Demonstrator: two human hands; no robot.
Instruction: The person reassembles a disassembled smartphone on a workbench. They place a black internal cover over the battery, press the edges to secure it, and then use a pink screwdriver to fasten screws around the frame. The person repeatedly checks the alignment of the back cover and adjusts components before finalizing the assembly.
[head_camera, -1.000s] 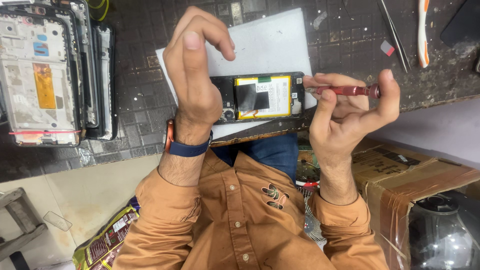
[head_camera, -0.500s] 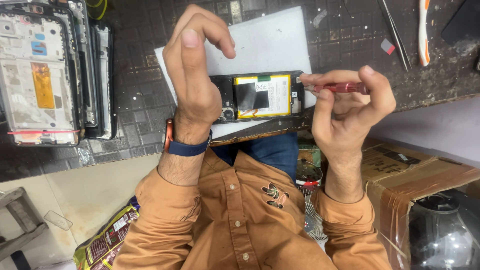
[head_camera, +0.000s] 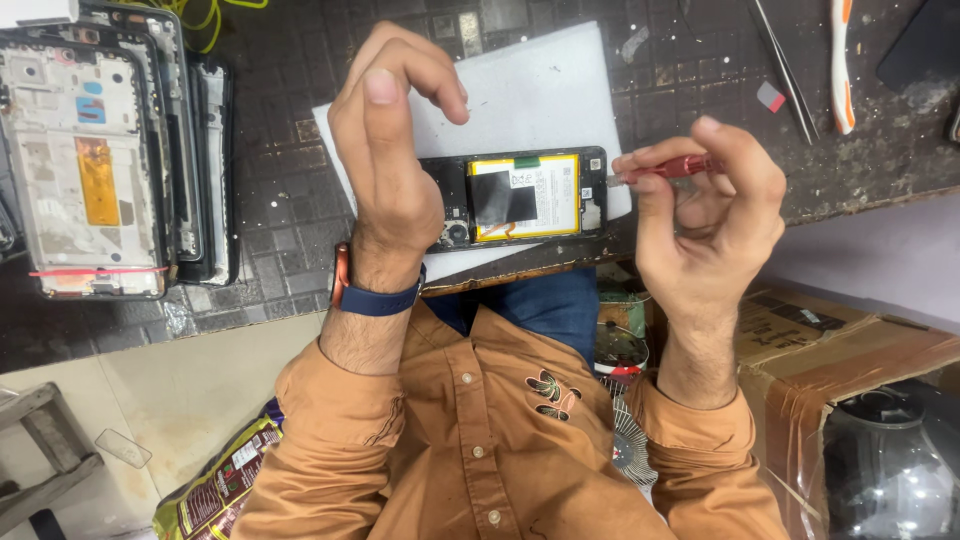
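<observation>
— Head view: what fills the dark tiled bench (head_camera: 280, 215)?

— Stripped phone frames (head_camera: 95, 160) stacked at the far left, then a white sheet (head_camera: 530, 95) at centre with an opened phone (head_camera: 520, 197) lying on it, yellow battery showing.

— And the hands?

— The left hand (head_camera: 390, 170) hovers over the phone's left end, fingers loosely curled, holding nothing. The right hand (head_camera: 715, 215) pinches a red screwdriver (head_camera: 668, 169), its tip just beside the phone's right end.

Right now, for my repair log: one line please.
left hand raised above open phone | right hand grips red screwdriver
</observation>
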